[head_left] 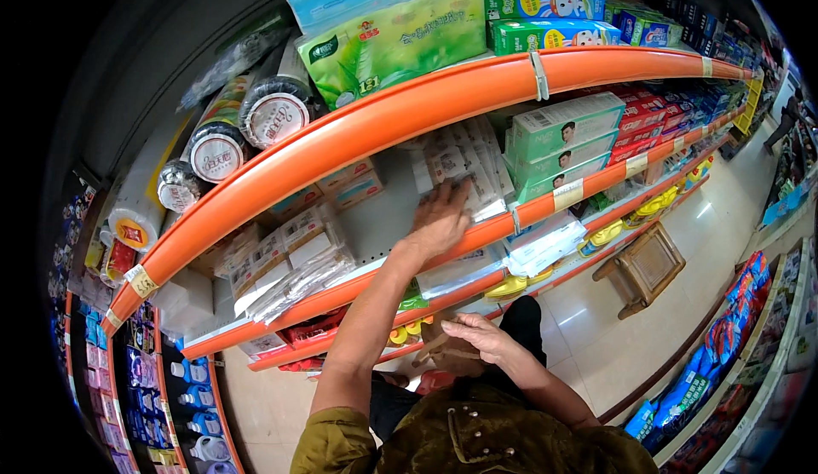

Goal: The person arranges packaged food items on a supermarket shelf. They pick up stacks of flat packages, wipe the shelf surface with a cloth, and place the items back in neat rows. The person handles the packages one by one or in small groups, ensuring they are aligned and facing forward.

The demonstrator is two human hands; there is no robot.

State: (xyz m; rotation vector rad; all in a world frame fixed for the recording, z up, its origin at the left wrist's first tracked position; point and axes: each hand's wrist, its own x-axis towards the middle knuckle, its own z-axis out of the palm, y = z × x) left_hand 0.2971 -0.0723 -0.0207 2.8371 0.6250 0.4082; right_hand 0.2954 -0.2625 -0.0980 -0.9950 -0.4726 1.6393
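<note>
My left hand (pixel 443 218) reaches over the shelf's orange front edge and lies on a stack of flat, clear-wrapped white packets (pixel 464 163). Its fingers are spread over the packets rather than wrapped round them. Green-and-white boxes (pixel 567 146) stand just right of that stack. Left of my forearm, on the same shelf, is another pile of wrapped packets (pixel 294 257). My right hand (pixel 481 335) hangs low in front of my body, fingers stretched loosely to the left, with nothing visible in it.
An upper shelf with an orange edge (pixel 409 103) juts above my left hand, carrying a green tissue pack (pixel 396 44) and plastic-wrapped rolls (pixel 277 112). A wooden stool (pixel 643 268) stands on the tiled floor at right. Blue detergent bottles (pixel 196 397) line a lower-left shelf.
</note>
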